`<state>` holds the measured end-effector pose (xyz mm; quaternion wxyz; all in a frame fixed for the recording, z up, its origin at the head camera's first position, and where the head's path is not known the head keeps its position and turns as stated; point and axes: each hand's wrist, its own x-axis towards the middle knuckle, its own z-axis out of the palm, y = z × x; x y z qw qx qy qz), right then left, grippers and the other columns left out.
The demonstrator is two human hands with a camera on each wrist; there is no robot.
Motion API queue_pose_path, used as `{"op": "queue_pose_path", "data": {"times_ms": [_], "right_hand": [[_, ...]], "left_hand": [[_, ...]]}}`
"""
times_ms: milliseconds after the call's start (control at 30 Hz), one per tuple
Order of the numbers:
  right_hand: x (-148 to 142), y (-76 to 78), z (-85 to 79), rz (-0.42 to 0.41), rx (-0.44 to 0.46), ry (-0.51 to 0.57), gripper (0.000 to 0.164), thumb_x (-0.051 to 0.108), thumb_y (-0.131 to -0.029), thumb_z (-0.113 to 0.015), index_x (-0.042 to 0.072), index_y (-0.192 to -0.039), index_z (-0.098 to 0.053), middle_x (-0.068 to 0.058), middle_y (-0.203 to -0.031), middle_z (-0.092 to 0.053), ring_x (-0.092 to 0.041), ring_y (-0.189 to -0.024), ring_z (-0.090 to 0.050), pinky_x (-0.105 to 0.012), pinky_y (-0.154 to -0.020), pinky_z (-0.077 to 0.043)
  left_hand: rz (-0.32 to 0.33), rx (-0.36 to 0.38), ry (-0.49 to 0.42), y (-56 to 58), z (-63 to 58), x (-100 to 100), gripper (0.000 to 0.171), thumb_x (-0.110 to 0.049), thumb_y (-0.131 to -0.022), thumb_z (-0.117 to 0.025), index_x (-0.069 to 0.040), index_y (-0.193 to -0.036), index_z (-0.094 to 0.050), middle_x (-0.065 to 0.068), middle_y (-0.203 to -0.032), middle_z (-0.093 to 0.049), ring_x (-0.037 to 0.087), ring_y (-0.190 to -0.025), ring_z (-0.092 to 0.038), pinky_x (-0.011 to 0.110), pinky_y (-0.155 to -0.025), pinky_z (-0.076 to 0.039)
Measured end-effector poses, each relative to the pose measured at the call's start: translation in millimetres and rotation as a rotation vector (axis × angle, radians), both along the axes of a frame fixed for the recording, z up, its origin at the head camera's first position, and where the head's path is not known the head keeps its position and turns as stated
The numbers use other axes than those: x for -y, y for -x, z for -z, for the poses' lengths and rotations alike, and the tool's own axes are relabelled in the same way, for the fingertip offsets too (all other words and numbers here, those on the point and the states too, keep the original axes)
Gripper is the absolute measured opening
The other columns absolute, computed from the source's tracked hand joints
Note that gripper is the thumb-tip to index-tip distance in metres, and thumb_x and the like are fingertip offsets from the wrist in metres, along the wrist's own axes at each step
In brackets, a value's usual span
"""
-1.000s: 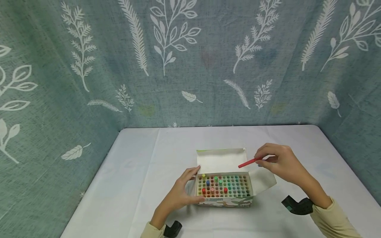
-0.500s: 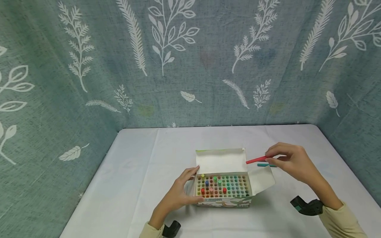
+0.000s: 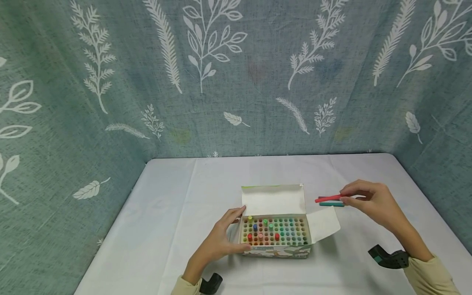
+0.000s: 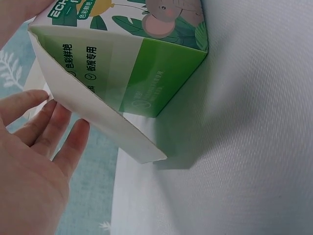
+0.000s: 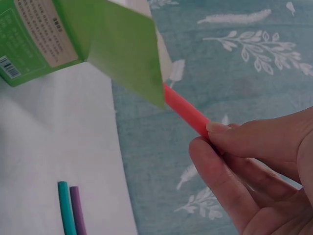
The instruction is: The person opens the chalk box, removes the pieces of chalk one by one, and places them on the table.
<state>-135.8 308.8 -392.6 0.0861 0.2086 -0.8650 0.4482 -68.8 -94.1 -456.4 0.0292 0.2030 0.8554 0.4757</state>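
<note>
An open chalk box (image 3: 275, 251) stands on the white table, its lid folded back and its top full of small holes. Several coloured chalk tips, such as a blue one (image 3: 255, 227), poke up from the holes. My left hand (image 3: 221, 241) grips the box's left end, thumb at the front corner; in the left wrist view its fingers lie against a side flap (image 4: 93, 115). Between thumb and fingers my right hand (image 3: 380, 205) pinches a red chalk stick (image 5: 188, 112). That stick hovers right of the box, above a teal chalk stick (image 5: 67, 210) and a purple one (image 5: 77, 210).
The box's right flap (image 3: 323, 223) sticks outward toward the teal chalk. Behind the table (image 3: 191, 184) hangs a green leaf-patterned curtain (image 3: 236, 82), which also lines both sides. A black wrist camera (image 3: 389, 257) sits on the right forearm.
My right hand has carried the red chalk rightward, away from over the box lid, to the teal and purple sticks, which now show. The left hand keeps its hold on the box.
</note>
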Motion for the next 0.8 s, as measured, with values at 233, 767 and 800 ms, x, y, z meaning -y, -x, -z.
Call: {"op": "queue_pose_path", "data": {"times_ms": [233,767,800], "right_hand": [[-7,2.4,9.9,0.016,0.052,0.019,0.014,0.007,-0.08,-0.075,0.005,-0.094,-0.073,-0.005,-0.094,-0.066,-0.004,-0.081,-0.061,-0.02,-0.065,-0.056],[-23,8.3,49.3,0.059,0.24,0.129,0.026,0.012,-0.084,-0.073,-0.007,-0.101,-0.068,-0.008,-0.093,-0.067,-0.016,-0.075,-0.069,-0.026,-0.068,-0.058],[-24,8.7,52.3,0.062,0.254,0.139,0.027,0.012,-0.084,-0.073,-0.008,-0.102,-0.067,-0.007,-0.092,-0.067,-0.017,-0.075,-0.07,-0.026,-0.068,-0.058]], "left_hand": [[-0.002,0.009,-0.003,-1.3,-3.3,-1,0.095,-0.023,-0.071,-0.085,-0.014,-0.149,-0.031,0.006,-0.143,-0.037,0.028,-0.126,-0.043,0.055,-0.1,-0.039],[0.006,-0.007,-0.008,2.4,10.0,6,0.096,-0.04,-0.071,-0.083,-0.025,-0.149,-0.03,-0.006,-0.143,-0.036,0.018,-0.126,-0.042,0.05,-0.1,-0.041],[0.008,-0.01,-0.008,2.5,10.3,6,0.096,-0.04,-0.071,-0.083,-0.024,-0.15,-0.029,-0.005,-0.143,-0.036,0.019,-0.125,-0.042,0.05,-0.1,-0.041]]}}
